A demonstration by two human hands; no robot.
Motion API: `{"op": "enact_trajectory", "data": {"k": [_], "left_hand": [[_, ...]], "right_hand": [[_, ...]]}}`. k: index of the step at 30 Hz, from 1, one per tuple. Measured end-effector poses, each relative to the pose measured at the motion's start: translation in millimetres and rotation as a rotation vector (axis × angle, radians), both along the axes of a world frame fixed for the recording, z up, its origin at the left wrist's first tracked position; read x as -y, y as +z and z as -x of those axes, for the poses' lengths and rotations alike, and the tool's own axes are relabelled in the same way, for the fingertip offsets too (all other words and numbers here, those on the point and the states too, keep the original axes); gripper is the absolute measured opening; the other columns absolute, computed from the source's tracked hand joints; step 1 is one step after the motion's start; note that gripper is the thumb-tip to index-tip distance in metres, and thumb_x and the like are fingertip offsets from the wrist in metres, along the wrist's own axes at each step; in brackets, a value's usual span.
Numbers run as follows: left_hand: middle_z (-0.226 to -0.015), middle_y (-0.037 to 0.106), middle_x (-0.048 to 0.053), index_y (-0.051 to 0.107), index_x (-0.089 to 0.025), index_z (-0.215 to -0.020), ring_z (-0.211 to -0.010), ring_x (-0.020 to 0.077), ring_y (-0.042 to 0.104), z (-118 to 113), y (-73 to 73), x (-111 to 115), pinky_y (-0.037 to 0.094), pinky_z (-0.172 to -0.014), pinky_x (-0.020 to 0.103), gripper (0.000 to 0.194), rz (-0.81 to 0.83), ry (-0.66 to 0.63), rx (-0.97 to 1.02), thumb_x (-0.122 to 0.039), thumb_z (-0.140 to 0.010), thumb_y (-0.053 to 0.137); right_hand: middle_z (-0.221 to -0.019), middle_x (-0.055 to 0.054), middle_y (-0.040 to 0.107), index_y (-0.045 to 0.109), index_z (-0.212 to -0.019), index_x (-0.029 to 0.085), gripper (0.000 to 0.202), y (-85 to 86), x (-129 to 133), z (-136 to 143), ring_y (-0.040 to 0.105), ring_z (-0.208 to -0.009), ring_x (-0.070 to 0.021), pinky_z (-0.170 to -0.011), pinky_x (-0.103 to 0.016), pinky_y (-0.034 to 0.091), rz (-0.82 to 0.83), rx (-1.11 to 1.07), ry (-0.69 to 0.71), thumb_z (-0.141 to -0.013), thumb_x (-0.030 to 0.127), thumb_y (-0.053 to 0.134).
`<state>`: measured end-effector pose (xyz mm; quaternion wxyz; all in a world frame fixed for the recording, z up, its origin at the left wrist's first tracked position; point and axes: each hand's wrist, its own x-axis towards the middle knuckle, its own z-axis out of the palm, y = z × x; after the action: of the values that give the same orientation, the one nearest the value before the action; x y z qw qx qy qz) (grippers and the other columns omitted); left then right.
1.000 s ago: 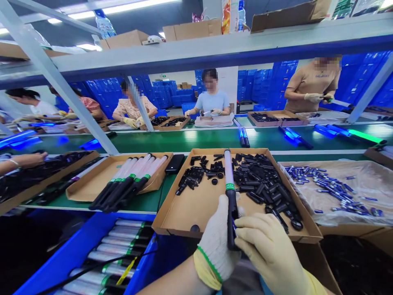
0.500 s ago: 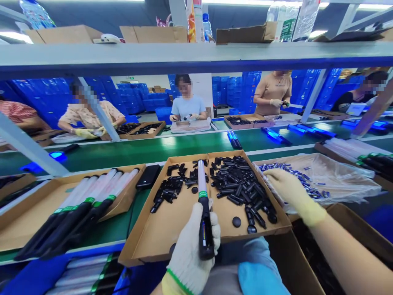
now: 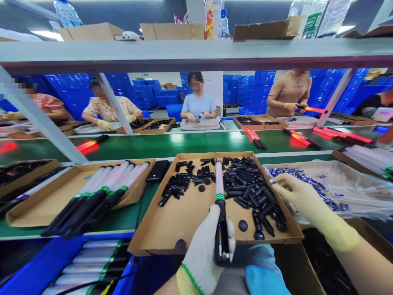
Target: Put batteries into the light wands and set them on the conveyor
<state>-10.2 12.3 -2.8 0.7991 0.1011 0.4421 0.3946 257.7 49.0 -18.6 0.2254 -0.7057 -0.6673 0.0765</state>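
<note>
My left hand (image 3: 204,246), in a white knitted glove, is wrapped round the black handle of a light stick (image 3: 220,184). The stick points away from me, its clear tube and green band uppermost. Its battery compartment lies open towards me, with something shiny inside. My right hand (image 3: 294,190), in a pale yellow glove, has its fingertips pinched on a small battery (image 3: 272,181), mostly covered by the fingers. That hand is over the near left edge of a plastic-lined tray (image 3: 362,186) of loose blue batteries (image 3: 316,186). Below the stick, a cardboard tray (image 3: 147,241) holds black parts (image 3: 245,184).
To the left, a cardboard box (image 3: 30,213) carries several light sticks (image 3: 101,184), near a black power bank-like block (image 3: 158,171). Red-lit sticks (image 3: 254,137) lie on the green conveyor (image 3: 184,143). Co-workers sit or stand beyond it. A shelf beam (image 3: 196,51) crosses above.
My right hand has drawn back slightly from the batteries, with one now showing at its fingertips. The view has shifted left. Lit sticks have turned from blue to red.
</note>
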Motion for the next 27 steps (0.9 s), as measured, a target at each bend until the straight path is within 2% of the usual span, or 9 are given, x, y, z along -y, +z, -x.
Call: {"op": "enact_trajectory", "data": {"k": [3,6,9,13,16,18,19,22,27], "left_hand": [[-0.058,0.059,0.000,0.059,-0.015,-0.080,-0.042,0.0080,0.053,-6.5,-9.2,-2.2,0.041,-0.039,0.016,0.029,-0.047,0.039,0.064,-0.043,-0.085,0.068],[-0.068,0.066,0.001,0.065,-0.016,-0.086,-0.060,0.0099,0.064,-6.4,-16.7,0.7,0.052,-0.054,0.016,0.022,-0.165,0.162,0.108,-0.035,-0.080,0.075],[-0.077,0.070,0.002,0.069,-0.019,-0.091,-0.071,0.0126,0.067,-2.3,-22.9,3.4,0.054,-0.061,0.017,0.016,-0.198,0.204,0.129,-0.029,-0.081,0.075],[-0.060,0.060,0.002,0.065,-0.016,-0.075,-0.059,0.0135,0.063,0.9,-26.9,-4.2,0.052,-0.050,0.019,0.022,-0.155,0.168,0.158,-0.034,-0.088,0.066],[-0.059,0.057,0.001,0.063,-0.014,-0.081,-0.047,0.0102,0.056,9.4,-13.3,-16.7,0.045,-0.040,0.018,0.030,-0.111,0.078,0.164,-0.040,-0.093,0.057],[-0.067,0.060,0.001,0.063,-0.013,-0.093,-0.044,0.0085,0.054,20.7,3.9,-26.7,0.040,-0.035,0.017,0.030,-0.097,0.000,0.175,-0.042,-0.094,0.056],[-0.070,0.060,0.001,0.062,-0.012,-0.097,-0.046,0.0079,0.054,27.1,12.9,-31.6,0.041,-0.037,0.017,0.029,-0.132,0.012,0.199,-0.040,-0.095,0.054],[-0.074,0.058,0.001,0.059,-0.012,-0.100,-0.050,0.0065,0.054,42.2,32.5,-41.6,0.042,-0.040,0.015,0.024,-0.249,0.107,0.274,-0.034,-0.098,0.049],[-0.075,0.059,0.001,0.059,-0.011,-0.101,-0.050,0.0069,0.056,39.8,29.0,-30.4,0.044,-0.040,0.016,0.027,-0.160,0.086,0.267,-0.038,-0.096,0.053]], "right_hand": [[-0.081,0.001,0.068,0.064,-0.100,0.024,0.020,15.4,45.6,70.3,0.063,-0.069,-0.0143,-0.063,-0.025,0.049,-0.004,-0.405,0.282,-0.093,0.041,0.056],[-0.070,0.003,0.064,0.064,-0.079,0.021,0.011,16.5,64.6,122.1,0.058,-0.062,-0.0124,-0.059,-0.023,0.045,0.010,-0.416,0.377,-0.087,0.030,0.064],[-0.070,0.002,0.062,0.062,-0.075,0.020,0.015,7.8,64.1,141.5,0.059,-0.066,-0.0132,-0.061,-0.024,0.045,-0.089,-0.347,0.428,-0.088,0.026,0.065],[-0.090,-0.006,0.066,0.067,-0.101,0.020,0.024,-0.8,65.3,141.5,0.061,-0.083,-0.0203,-0.073,-0.032,0.051,-0.283,-0.230,0.623,-0.097,0.038,0.052],[-0.115,-0.011,0.063,0.057,-0.132,0.021,0.041,-2.9,52.8,118.5,0.060,-0.102,-0.0233,-0.085,-0.036,0.052,-0.318,-0.108,0.640,-0.099,0.042,0.045],[-0.126,-0.011,0.060,0.052,-0.140,0.023,0.044,-6.3,28.7,82.2,0.056,-0.115,-0.0220,-0.097,-0.035,0.047,-0.256,0.030,0.440,-0.100,0.037,0.040],[-0.127,-0.008,0.060,0.056,-0.136,0.024,0.040,-9.1,12.9,58.3,0.055,-0.118,-0.0191,-0.101,-0.032,0.045,-0.171,0.125,0.248,-0.102,0.034,0.037],[-0.104,-0.015,0.068,0.071,-0.100,0.012,0.032,-22.0,-35.4,-19.0,0.063,-0.104,-0.0242,-0.095,-0.040,0.047,-0.017,0.221,-0.006,-0.099,0.023,0.042],[-0.097,-0.005,0.068,0.066,-0.093,0.014,0.019,-47.5,-75.3,-85.5,0.064,-0.092,-0.0175,-0.089,-0.040,0.051,0.169,0.349,-0.068,-0.095,0.032,0.061]]}}
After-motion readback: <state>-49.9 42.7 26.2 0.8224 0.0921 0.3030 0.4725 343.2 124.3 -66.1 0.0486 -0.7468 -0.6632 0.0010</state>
